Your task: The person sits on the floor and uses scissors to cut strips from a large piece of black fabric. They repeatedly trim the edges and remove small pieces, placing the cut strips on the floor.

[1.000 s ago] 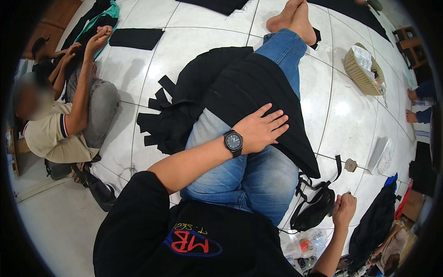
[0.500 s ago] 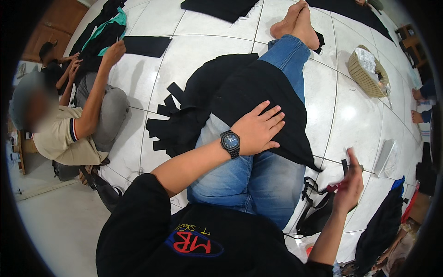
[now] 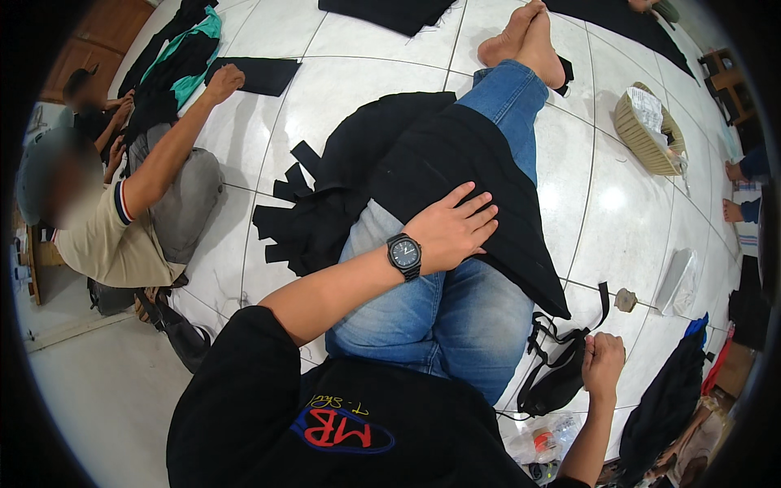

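The person sits on the white tiled floor (image 3: 342, 89) with blue-jeaned legs stretched out, and a large sheet of black woven fabric (image 3: 455, 171) lies draped across the thighs and knees, so the lap serves as a support that keeps the cloth flat and within reach. The left hand (image 3: 451, 228), with a black round-faced wristwatch (image 3: 404, 254) on its wrist, lies palm down on the near edge of that fabric, fingers spread and flat; its grip is fully open and closed on nothing, simply pressing the cloth against the leg, which looks like a way to stop it sliding. The right hand (image 3: 604, 362) is down beside the right thigh, past the fabric's lower right corner, its grip curled into a closed fist just above a black strapped bag (image 3: 557, 382); whether it has hold of a strap or some small thing cannot be told. Left of the fabric a fan of narrow black cloth strips (image 3: 289, 220) lies on the floor, touching its edge. Well to the right of the fabric stand a woven straw basket (image 3: 647, 134) and a flat clear plastic packet (image 3: 675, 281), with a small brownish object (image 3: 625, 300) between the packet and the cloth. Far left of the fabric another person in a beige shirt (image 3: 106, 236) sits reaching toward a dark folded piece (image 3: 260, 75).
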